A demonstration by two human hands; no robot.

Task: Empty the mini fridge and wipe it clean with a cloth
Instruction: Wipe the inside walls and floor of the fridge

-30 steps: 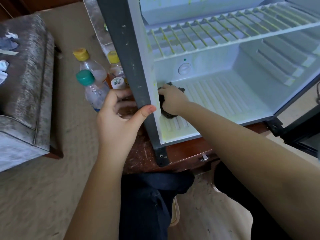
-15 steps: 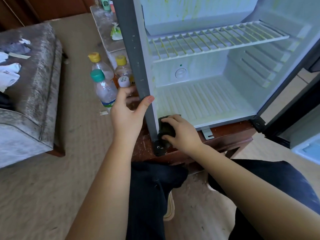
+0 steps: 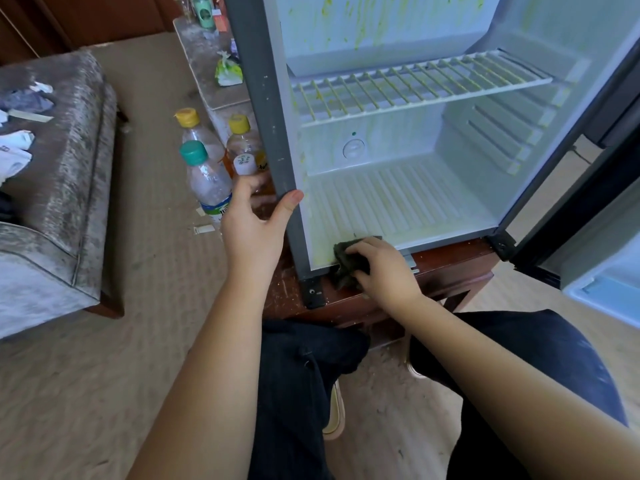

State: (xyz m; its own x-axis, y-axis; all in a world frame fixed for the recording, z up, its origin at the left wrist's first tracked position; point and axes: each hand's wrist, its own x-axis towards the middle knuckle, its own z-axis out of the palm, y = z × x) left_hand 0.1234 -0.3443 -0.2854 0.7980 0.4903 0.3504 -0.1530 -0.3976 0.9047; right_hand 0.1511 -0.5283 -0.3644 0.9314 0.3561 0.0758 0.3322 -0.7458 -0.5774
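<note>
The mini fridge (image 3: 408, 188) stands open on a low wooden stand, its white inside streaked with yellow-green smears. A wire shelf (image 3: 415, 84) spans the middle; nothing stands inside. My left hand (image 3: 252, 223) grips the grey left side wall near its lower front, thumb on the front edge. My right hand (image 3: 381, 268) holds a dark green cloth (image 3: 344, 263) bunched against the front lip of the fridge floor, at its left corner.
Three plastic bottles (image 3: 207, 181) stand on the carpet left of the fridge. A grey upholstered seat (image 3: 62, 188) sits further left. The fridge door (image 3: 588, 216) hangs open at the right. The wooden stand (image 3: 450, 271) has a scuffed top. My knees are below.
My right hand drew the cloth from the back left of the fridge floor forward to its front lip, then slightly right. The view tilted up. My left hand kept its grip.
</note>
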